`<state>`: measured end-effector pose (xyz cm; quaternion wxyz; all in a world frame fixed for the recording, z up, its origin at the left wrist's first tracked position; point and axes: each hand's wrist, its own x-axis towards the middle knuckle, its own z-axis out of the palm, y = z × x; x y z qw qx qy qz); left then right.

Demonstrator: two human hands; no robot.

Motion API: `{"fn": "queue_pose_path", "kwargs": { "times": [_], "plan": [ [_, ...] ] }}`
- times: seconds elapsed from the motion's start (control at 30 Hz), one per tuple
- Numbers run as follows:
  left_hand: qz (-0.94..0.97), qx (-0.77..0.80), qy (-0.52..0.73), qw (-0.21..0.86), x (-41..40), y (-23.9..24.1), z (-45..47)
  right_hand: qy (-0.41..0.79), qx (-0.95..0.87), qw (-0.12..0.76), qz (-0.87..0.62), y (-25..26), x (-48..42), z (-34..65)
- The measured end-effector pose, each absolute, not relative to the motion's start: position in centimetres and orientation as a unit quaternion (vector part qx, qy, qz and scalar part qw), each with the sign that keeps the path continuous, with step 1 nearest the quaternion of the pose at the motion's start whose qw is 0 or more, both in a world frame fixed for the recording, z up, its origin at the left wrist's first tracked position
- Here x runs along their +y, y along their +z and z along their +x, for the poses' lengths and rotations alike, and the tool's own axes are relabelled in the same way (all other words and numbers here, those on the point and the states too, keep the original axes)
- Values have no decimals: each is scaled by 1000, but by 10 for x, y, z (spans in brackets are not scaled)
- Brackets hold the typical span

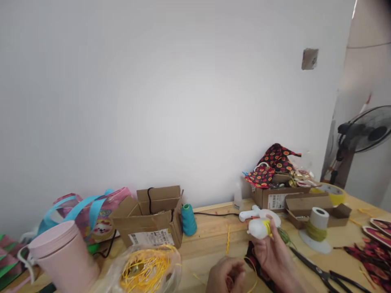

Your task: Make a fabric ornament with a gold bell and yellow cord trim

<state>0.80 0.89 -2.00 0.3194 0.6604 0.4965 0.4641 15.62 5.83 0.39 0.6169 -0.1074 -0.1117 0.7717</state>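
Observation:
My right hand (273, 254) is closed round a small white bulb-shaped object (258, 228) with yellow cord wound on part of it, held up above the wooden table (210, 240). Low at the frame's bottom edge, my left hand (226, 276) is curled in a pinch on a thin yellow cord (253, 272) that loops toward the right hand. A white glue gun (253, 213) lies just behind the white object.
An open cardboard box (152, 221) and teal thread cone (188, 219) stand at the back. A pink cup (65, 256) and bag of yellow cord (143, 270) are left. Black scissors (324, 274), a spool (317, 226), boxes with patterned fabric (275, 162) and a fan (363, 130) are right.

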Motion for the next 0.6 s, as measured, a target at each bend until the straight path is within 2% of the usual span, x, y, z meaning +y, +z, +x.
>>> {"fn": "queue_pose_path", "kwargs": {
  "times": [0.13, 0.3, 0.47, 0.6],
  "plan": [
    [656, 546, 444, 274, 5, 4, -10, 778, -131, 604, -112, 8, 54, 156],
    [723, 541, 327, 277, 3, 19, -28, 804, -144, 564, -123, 7, 46, 147],
    [753, 530, 266, 286, -1, 15, -31, 817, -148, 538, -143, 5, 39, 139],
    [742, 544, 282, 273, 2, 5, -29, 811, -152, 547, -141, 6, 37, 138]
  ]
}}
